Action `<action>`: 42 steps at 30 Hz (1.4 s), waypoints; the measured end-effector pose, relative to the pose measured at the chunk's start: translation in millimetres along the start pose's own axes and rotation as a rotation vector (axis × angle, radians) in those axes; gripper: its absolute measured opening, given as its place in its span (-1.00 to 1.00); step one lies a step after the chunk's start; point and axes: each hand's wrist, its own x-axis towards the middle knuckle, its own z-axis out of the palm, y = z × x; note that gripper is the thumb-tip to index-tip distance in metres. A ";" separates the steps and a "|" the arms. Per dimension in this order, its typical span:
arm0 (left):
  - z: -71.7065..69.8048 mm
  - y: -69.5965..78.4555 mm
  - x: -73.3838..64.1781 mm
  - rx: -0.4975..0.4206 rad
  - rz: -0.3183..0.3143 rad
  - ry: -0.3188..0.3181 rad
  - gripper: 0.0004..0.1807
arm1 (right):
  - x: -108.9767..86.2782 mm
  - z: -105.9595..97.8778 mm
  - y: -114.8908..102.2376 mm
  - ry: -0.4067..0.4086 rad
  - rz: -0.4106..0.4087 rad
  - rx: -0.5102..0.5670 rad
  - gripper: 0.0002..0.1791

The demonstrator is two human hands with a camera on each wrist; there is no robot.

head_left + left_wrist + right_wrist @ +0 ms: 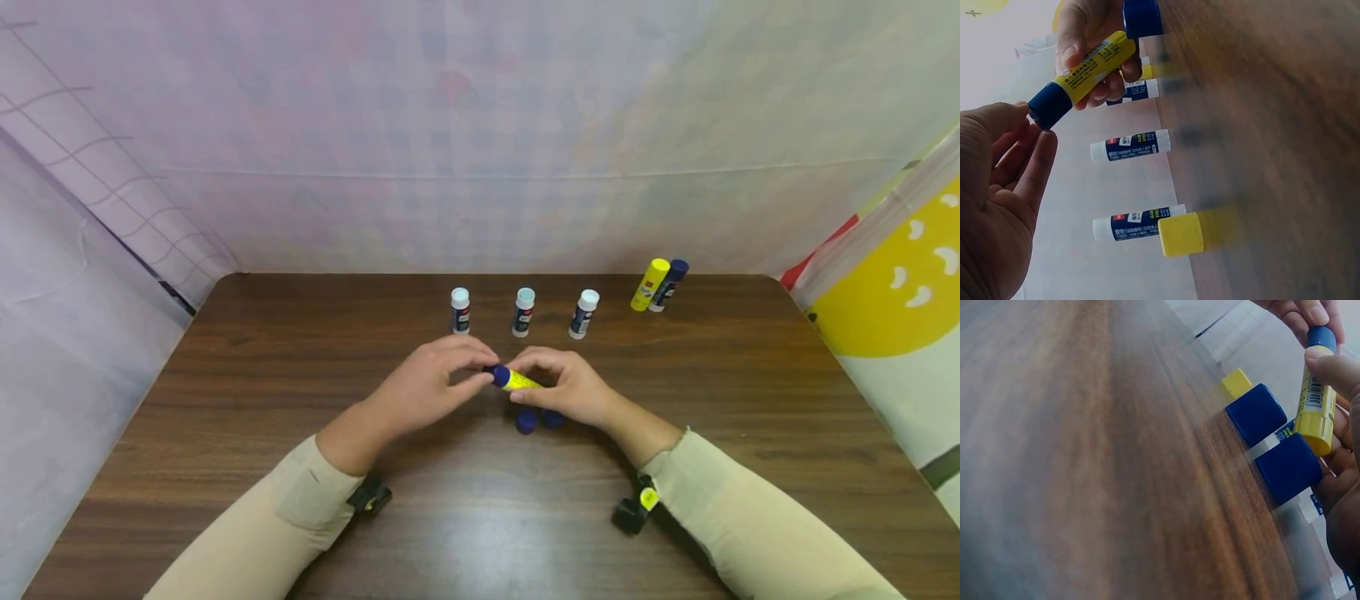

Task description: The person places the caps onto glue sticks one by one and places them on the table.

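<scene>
A yellow glue stick with a blue cap [522, 381] is held tilted above the table between both hands. My right hand [570, 387] grips its yellow body, thumb on one side and fingers curled behind. At the other end, the thumb and fingertips of my left hand [435, 379] pinch the blue cap [1051, 105], which sits on the stick. Two loose blue caps [526, 421] stand on the table just below the right hand. A yellow cap [1180, 235] shows in the left wrist view; in the head view it is hidden.
Three navy glue sticks with white tops, one of them in the middle [523, 313], stand in a row beyond the hands. Farther right, a yellow glue stick [649, 285] and a navy one [669, 287] stand side by side. A pale cloth [465, 217] hangs behind the wooden table [262, 375].
</scene>
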 end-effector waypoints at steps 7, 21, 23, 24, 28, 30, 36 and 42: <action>-1.2 -1.0 1.7 -0.022 0.013 0.022 -0.81 | -1.5 -1.8 -0.6 0.036 0.005 -0.015 -0.71; -6.6 -2.1 1.6 0.028 0.026 0.063 -0.78 | -1.3 -5.4 3.5 0.182 -0.033 0.041 -0.72; -7.3 -2.1 1.0 0.037 0.024 0.070 -0.78 | -1.5 -5.5 3.7 0.217 -0.029 0.044 -0.72; -7.5 -2.3 0.7 0.039 0.023 0.072 -0.78 | -1.7 -5.4 3.8 0.235 -0.026 0.042 -0.72; -8.2 -2.9 0.1 0.047 0.015 0.069 -0.78 | -2.0 -6.3 4.3 0.290 -0.006 0.040 -0.71; -8.8 -3.3 -0.5 0.053 0.011 0.065 -0.77 | -2.4 -6.7 4.4 0.310 -0.004 0.044 -0.71; -10.3 -4.9 -1.5 0.068 -0.016 0.063 -0.76 | -1.9 -8.7 5.3 0.349 -0.045 0.076 -0.73; -11.8 -8.5 -2.1 0.067 -0.051 0.051 -0.70 | -2.2 -12.1 6.3 0.400 -0.071 0.110 -0.73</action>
